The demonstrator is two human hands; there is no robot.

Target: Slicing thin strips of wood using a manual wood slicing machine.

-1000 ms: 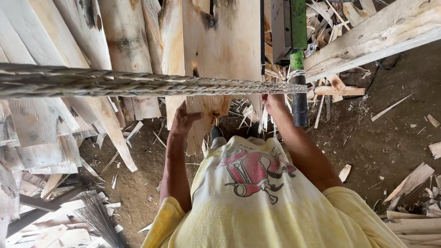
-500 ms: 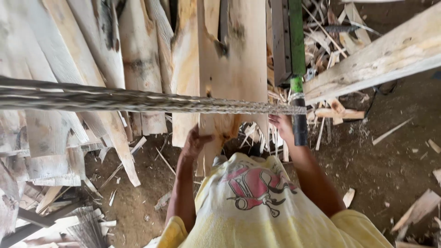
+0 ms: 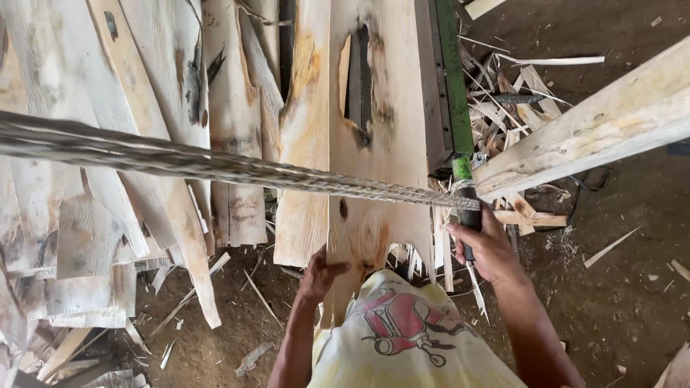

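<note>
Two hands on the work, seen from my head camera.

My left hand (image 3: pixel 320 274) has its fingers pinching the near edge of a pale plank (image 3: pixel 374 158) with a hole in it, which runs away from me between other planks (image 3: pixel 180 108). My right hand (image 3: pixel 489 251) has its fingers wrapped tight around a dark handle (image 3: pixel 468 215) just beside the plank, below a green bar (image 3: pixel 451 79). A blurred saw blade (image 3: pixel 215 164) crosses the plank. Wood scraps (image 3: pixel 503 108) lie on the dirt floor (image 3: pixel 618 237).
</note>
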